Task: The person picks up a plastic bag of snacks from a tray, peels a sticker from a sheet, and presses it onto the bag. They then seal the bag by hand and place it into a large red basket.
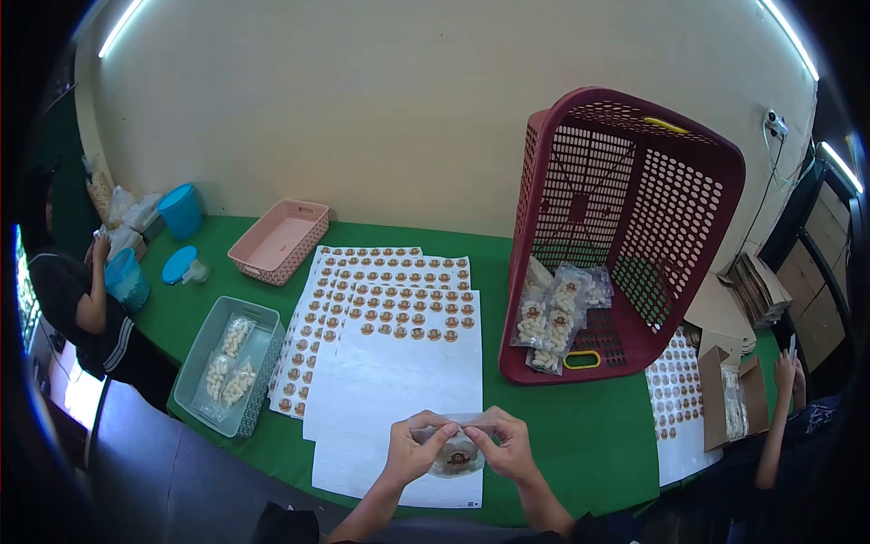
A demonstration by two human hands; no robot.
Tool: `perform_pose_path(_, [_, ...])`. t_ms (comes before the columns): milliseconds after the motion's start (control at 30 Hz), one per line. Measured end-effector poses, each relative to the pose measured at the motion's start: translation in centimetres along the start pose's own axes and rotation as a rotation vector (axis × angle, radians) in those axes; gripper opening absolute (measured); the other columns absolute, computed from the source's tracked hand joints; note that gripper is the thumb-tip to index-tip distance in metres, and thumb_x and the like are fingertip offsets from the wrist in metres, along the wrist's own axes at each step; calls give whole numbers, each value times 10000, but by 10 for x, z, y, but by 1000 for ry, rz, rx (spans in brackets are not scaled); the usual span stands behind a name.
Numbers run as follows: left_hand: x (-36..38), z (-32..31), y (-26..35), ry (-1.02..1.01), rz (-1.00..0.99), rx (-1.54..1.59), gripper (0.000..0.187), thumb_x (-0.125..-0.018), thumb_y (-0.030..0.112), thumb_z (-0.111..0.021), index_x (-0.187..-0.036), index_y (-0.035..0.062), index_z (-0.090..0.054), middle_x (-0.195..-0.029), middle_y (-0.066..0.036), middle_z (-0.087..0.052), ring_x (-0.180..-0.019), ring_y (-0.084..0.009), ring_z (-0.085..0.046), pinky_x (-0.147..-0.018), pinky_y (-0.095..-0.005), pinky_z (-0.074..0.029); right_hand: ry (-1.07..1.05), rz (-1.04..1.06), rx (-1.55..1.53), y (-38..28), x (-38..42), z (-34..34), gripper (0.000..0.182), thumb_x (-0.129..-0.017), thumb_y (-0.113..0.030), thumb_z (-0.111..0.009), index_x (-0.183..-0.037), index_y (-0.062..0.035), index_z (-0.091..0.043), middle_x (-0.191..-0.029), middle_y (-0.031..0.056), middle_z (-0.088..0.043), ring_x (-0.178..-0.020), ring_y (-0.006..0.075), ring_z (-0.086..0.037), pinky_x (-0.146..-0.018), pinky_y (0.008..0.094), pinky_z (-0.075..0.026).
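Bright tube lights [121, 27] at both upper corners light the pale wall [390, 109] and bench [580, 444]; the left edge glares white. Lens distortion curves the view toward black, blue-fringed edges. Print on the packet [444, 467] looks soft.

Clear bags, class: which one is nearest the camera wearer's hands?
The round-labelled bag pinched by the left hand and right hand, above the front white sheet. Those in the maroon basket and grey-green basket lie untouched.
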State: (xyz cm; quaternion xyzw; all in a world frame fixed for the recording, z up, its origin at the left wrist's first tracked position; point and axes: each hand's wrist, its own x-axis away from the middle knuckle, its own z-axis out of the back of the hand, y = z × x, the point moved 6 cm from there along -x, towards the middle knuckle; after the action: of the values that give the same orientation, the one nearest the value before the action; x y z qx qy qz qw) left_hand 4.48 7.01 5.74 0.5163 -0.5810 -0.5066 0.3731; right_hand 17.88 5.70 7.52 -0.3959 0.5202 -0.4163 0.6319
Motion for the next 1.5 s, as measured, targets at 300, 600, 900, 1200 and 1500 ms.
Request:
perform_pose_path(300, [4, -7, -3, 26, 4, -91, 98, -738, 72, -590, -768, -18, -613, -725, -73, -576, -687, -111, -532, -596, -225, -413, 97, -14, -181, 2, -2, 4, 93, -696, -15, -585, -782, -4, -619, -661, 72, -567, -614, 123, -534, -561, 225, -409])
perform_pose_path(600, [-4, -9, 0, -117, -212, -218, 175, -809, 97, -492, -907, -26, -570, -734, -60, -579, -651, -107, -515, -605, -216, -411, 209, -32, 124, 1, -2, 14, 99, -699, -41, -590, -783, 7, -613, -648, 71, -560, -603, 133, -537, -564, 230, -414])
perform_pose_path(900, [-11, 0, -9, -95, -43, -118, 197, -829, 126, -467, -850, -17, -601, -708, -44, -569, -652, -78, -486, -585, -204, -382, 239, -84, -13, 16, 4, 20, 167, -804, -83, -475, -828, 32, -594, -724, 99, -590, -658, 132, -557, -587, 230, -424])
perform_pose_path(1200, [-15, 19, -26, 80, -77, -176, 214, -831, 133, -459, -809, -31, -594, -739, -73, -570, -696, -112, -509, -626, -233, -392, 10, 56, 154, -12, 5, 0, 156, -780, -77, -518, -871, 24, -595, -798, 129, -603, -751, 158, -579, -671, 252, -444])
perform_pose_path(1500, [1, -5, -3, -69, -356, -295, 673, -776, 357, -495, -1257, -18, -212, -1301, -173, -228, -1201, -286, -235, -978, -359, -177, 108, 28, 128, 3, 9, -1, 277, -823, -115, -454, -1052, 30, -510, -1087, 187, -502, -1016, 230, -485, -828, 303, -380])
